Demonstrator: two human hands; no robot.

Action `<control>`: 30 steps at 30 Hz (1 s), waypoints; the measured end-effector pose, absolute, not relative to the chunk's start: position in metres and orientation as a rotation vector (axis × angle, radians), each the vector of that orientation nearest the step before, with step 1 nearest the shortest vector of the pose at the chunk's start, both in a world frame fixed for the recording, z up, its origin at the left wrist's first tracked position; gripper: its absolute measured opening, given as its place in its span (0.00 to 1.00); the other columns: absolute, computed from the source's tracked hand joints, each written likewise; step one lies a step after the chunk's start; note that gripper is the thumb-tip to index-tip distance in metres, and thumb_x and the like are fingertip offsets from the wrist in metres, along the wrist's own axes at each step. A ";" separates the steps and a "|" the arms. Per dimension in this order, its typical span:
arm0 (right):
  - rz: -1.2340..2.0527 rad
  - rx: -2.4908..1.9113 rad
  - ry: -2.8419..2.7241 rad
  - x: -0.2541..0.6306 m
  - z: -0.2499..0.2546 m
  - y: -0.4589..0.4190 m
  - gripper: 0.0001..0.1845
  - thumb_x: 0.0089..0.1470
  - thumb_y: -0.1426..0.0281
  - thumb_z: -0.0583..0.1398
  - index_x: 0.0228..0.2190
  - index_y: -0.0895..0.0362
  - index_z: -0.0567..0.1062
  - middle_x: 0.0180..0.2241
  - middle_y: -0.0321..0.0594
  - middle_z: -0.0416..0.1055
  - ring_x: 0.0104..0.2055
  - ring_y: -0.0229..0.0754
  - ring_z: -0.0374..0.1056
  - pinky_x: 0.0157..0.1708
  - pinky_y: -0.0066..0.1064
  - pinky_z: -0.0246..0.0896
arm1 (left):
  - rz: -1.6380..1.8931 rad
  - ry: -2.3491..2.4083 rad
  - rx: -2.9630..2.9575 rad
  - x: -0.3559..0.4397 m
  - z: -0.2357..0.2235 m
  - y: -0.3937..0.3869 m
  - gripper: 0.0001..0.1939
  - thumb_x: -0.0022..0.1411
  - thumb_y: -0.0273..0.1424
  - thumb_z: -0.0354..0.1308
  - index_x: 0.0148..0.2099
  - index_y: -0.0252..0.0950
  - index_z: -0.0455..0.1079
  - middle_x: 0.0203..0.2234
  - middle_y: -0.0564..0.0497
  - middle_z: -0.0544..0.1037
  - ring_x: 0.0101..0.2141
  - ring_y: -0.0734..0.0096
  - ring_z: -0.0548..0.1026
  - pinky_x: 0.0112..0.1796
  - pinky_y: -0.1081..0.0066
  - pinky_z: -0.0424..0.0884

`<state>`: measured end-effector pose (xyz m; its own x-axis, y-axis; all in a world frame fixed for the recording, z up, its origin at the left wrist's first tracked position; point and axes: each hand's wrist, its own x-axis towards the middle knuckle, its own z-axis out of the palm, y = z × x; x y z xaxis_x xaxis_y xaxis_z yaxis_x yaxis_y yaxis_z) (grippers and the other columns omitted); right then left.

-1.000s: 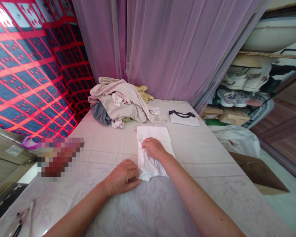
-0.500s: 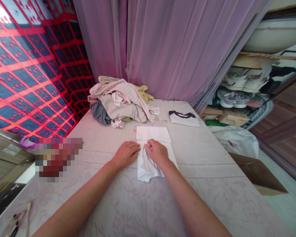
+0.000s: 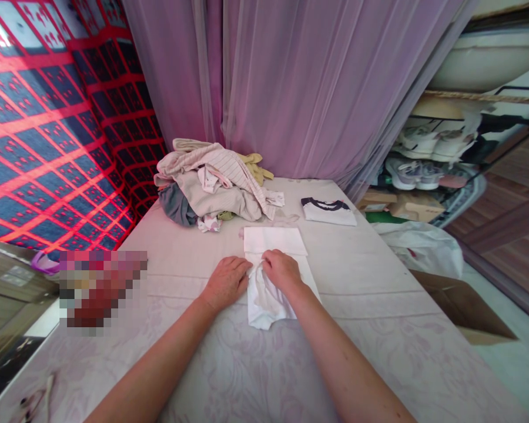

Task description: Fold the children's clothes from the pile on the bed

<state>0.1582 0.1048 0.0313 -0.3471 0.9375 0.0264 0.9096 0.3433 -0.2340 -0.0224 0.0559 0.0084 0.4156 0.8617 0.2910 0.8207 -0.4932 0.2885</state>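
The left hand (image 3: 227, 283) has been brought up alongside the white garment (image 3: 275, 282) since a second ago, its fingers curled at the left edge; whether cloth is gripped there cannot be told. Bunched fabric is pinched by the right hand (image 3: 283, 271). The garment is laid out on the bed (image 3: 365, 352), in front of the clothes pile (image 3: 220, 182), its far end folded flat.

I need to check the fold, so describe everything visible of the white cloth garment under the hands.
The plain white, thin-looking cloth garment lies on the pale floral bedsheet. Its far end is a smooth, flat rectangular panel; the nearer part is rumpled, its near edge uneven. The right hand touches the creased part; the left hand is at its left edge.
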 end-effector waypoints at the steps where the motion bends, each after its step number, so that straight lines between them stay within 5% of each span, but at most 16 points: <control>1: 0.241 -1.688 -2.443 0.159 0.032 0.106 0.12 0.57 0.70 0.52 0.38 0.51 0.74 0.39 0.39 0.72 0.39 0.41 0.68 0.36 0.30 0.56 | 0.615 1.524 2.563 -0.022 0.009 0.056 0.15 0.60 0.27 0.51 0.49 0.36 0.67 0.44 0.46 0.74 0.46 0.61 0.69 0.49 0.59 0.63; 6: 0.186 -1.682 -2.489 0.166 0.032 0.107 0.14 0.56 0.73 0.52 0.38 0.51 0.75 0.38 0.40 0.72 0.40 0.43 0.67 0.36 0.30 0.57 | 0.617 1.551 2.574 -0.022 0.009 0.054 0.13 0.59 0.27 0.52 0.47 0.35 0.69 0.44 0.45 0.75 0.46 0.61 0.69 0.50 0.59 0.64; 10: 0.165 -1.586 -2.464 0.168 0.033 0.102 0.17 0.53 0.77 0.52 0.39 0.52 0.76 0.40 0.41 0.72 0.43 0.44 0.64 0.40 0.31 0.57 | 0.608 1.561 2.571 -0.023 0.007 0.053 0.11 0.60 0.29 0.51 0.46 0.36 0.68 0.53 0.44 0.70 0.55 0.58 0.63 0.55 0.55 0.59; 15: 0.206 -1.226 -2.574 0.165 0.037 0.098 0.17 0.52 0.77 0.54 0.41 0.52 0.76 0.46 0.39 0.72 0.49 0.44 0.61 0.48 0.34 0.54 | 0.513 1.558 2.526 -0.023 0.005 0.052 0.17 0.62 0.41 0.51 0.50 0.38 0.64 0.56 0.44 0.67 0.58 0.55 0.60 0.56 0.48 0.54; 20: 0.310 -1.337 -2.601 0.170 0.035 0.096 0.16 0.51 0.79 0.54 0.35 0.52 0.78 0.46 0.38 0.73 0.49 0.42 0.62 0.49 0.35 0.53 | 0.540 1.507 2.562 -0.024 0.008 0.052 0.23 0.58 0.47 0.54 0.50 0.38 0.64 0.57 0.42 0.66 0.59 0.52 0.58 0.57 0.47 0.50; 27: 0.337 -1.223 -2.525 0.183 0.028 0.088 0.20 0.51 0.80 0.53 0.41 0.52 0.76 0.51 0.39 0.70 0.53 0.42 0.62 0.52 0.37 0.55 | 0.681 1.260 2.611 -0.019 0.017 0.045 0.05 0.61 0.33 0.54 0.37 0.37 0.68 0.36 0.47 0.75 0.41 0.65 0.70 0.47 0.63 0.65; 30: 0.336 -1.176 -2.351 0.208 0.025 0.087 0.20 0.51 0.80 0.52 0.42 0.53 0.76 0.49 0.39 0.72 0.51 0.40 0.64 0.53 0.36 0.57 | 0.638 1.177 2.639 -0.015 0.019 0.038 0.08 0.64 0.29 0.49 0.37 0.37 0.70 0.34 0.48 0.76 0.39 0.68 0.71 0.45 0.64 0.65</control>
<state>0.2080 0.0868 0.0251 -0.5111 0.8007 0.3125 0.6810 0.5991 -0.4211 -0.0148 0.0380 0.0188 0.5942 0.7425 0.3093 0.6642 -0.6698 0.3319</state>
